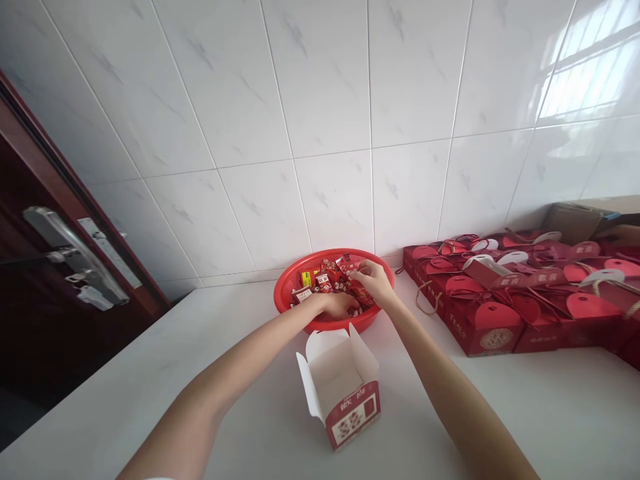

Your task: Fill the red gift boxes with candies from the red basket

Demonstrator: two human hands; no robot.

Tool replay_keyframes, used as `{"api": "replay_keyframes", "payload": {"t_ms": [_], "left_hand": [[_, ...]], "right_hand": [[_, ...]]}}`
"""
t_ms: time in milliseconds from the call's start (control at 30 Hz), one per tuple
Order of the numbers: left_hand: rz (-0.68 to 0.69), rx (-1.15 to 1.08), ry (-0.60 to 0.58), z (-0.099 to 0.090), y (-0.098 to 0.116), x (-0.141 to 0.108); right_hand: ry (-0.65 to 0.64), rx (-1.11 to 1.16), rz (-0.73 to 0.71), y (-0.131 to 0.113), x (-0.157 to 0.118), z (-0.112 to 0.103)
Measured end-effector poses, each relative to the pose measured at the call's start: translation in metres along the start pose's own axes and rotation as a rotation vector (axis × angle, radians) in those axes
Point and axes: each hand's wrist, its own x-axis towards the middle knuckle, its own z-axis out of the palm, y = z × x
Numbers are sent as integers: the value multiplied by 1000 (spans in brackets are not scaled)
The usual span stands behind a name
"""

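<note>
A red plastic basket (285, 288) near the wall holds several wrapped candies (324, 283), mostly red, one yellow. Both my hands reach into it. My left hand (340, 305) is down among the candies, its fingertips hidden in the pile. At the basket's right side, my right hand (374, 280) has its thumb and fingers pinched on a red candy packet (349, 265). Between my forearms stands a small red-and-white paper box (353, 417), its top flaps raised and its white inside showing no contents.
Rows of closed red gift boxes (493, 327) with cord handles stand to the right. A brown cardboard box (575, 220) is behind them. The white table (220, 373) meets a tiled wall (330, 193). A dark red door (45, 267) with a metal handle is at left.
</note>
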Motion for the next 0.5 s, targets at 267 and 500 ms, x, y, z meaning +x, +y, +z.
{"api": "replay_keyframes", "payload": {"t_ms": [267,500], "left_hand": [[84,-423,308,-30,-15,-14],[175,-738,421,-30,-8,-22]], "right_hand": [[235,441,34,3,11,-4],[163,539,78,-1,8,-7]]}}
